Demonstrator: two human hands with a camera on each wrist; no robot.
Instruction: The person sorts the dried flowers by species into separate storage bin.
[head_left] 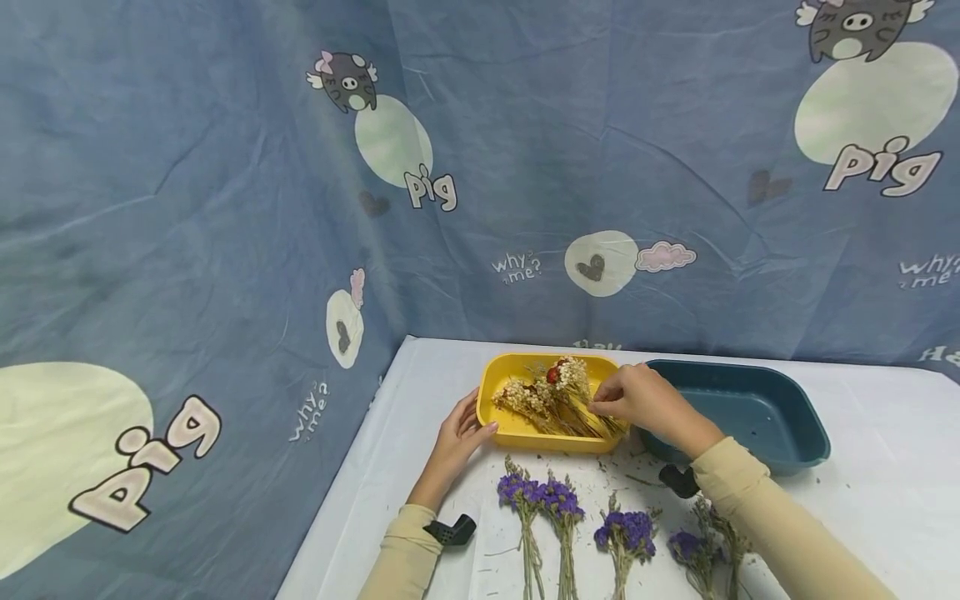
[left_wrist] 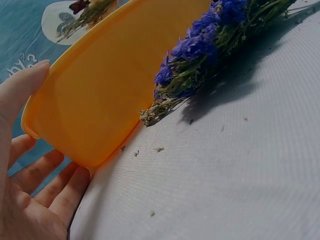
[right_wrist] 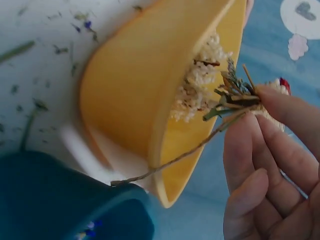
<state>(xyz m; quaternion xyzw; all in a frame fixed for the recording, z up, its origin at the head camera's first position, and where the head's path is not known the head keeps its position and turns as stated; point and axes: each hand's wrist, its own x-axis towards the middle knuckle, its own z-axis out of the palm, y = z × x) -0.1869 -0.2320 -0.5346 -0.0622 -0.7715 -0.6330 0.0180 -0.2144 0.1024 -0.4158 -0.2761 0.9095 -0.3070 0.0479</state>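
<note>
Dried flowers [head_left: 528,400] in yellow tray [head_left: 547,442]

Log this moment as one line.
right hand: pinching stems of white dried flowers, over yellow tray | left hand: touching tray's left end | purple flower bunches: on white tablecloth | teal tray: right of yellow tray

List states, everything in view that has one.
Yellow tray, upright, partly filled
Teal tray, upright, flower bits inside
White table, littered with plant bits
Cream bunch, lying in yellow tray
Held bunch, pinched by stems
Purple bunches, lying on table
Left grip, touching yellow tray
Right grip, pinching held bunch
Blue backdrop, hanging, creased
</note>
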